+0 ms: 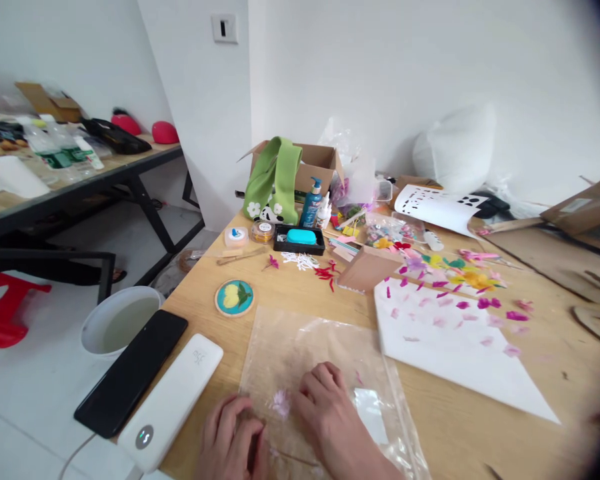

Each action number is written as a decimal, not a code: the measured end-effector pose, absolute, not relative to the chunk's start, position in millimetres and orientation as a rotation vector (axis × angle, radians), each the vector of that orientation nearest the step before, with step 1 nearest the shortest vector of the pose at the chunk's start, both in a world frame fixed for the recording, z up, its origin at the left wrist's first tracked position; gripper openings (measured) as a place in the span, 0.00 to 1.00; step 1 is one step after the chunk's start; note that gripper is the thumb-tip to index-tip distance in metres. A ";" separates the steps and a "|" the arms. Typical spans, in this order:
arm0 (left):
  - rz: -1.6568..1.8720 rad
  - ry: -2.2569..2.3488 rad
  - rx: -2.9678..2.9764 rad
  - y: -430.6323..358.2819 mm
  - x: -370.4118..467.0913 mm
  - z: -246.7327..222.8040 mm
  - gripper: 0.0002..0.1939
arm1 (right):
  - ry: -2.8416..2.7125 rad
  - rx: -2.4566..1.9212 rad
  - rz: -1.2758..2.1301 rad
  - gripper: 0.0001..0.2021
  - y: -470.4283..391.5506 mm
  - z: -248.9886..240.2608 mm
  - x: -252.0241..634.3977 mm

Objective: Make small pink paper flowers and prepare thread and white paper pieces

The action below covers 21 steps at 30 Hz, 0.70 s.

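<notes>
A small, pale lilac flower with ragged petals (281, 403) is laid on a flat, clear plastic bag (325, 333), which is spread over the near part of the light wooden worktop (280, 287). The flower is placed between the two hands: just left of the bent fingers of the right hand (327, 413), and to the right and slightly far of the left hand (233, 437). The right hand is the nearer of the two; whether the petals are touched by it cannot be told. In both hands the fingers are curled downward, but the fingertips are largely hidden, so whether anything is grasped in either grip cannot be told. No clear long axis is shown by the flower, its outline being roundish and blurred, and no direction can be read from it. On its near side, a thin brown stem (300, 459) is stretched roughly left to right, its right end hidden by the right wrist.
</notes>
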<state>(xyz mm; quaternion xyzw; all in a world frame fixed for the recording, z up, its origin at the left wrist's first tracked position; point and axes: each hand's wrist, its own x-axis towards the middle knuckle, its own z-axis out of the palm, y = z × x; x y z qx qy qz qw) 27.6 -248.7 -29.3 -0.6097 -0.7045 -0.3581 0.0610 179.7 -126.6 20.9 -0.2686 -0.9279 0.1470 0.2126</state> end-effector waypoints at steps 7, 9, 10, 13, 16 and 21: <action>-1.109 -2.132 -1.828 -248.0 28.4 -28.6 0.06 | -2.554 -0.753 0.406 0.09 -127.2 22.7 176.9; -1.101 -2.132 -1.826 -248.0 28.7 -28.7 0.06 | -2.605 -0.687 0.376 0.09 -129.6 21.9 177.1; -1.096 -2.136 -1.825 -248.1 28.8 -28.7 0.06 | -2.631 -0.663 0.345 0.08 -130.7 21.0 177.0; -1.092 -2.151 -1.826 -248.4 28.7 -28.3 0.06 | -2.658 -0.687 0.249 0.08 -132.8 18.7 176.2; -1.114 -2.152 -1.837 -248.3 28.4 -27.3 0.06 | -2.619 -0.720 0.225 0.08 -134.3 19.9 174.8; -1.123 -2.144 -1.833 -248.4 28.3 -28.0 0.05 | -2.597 -0.642 0.189 0.09 -137.7 21.8 173.4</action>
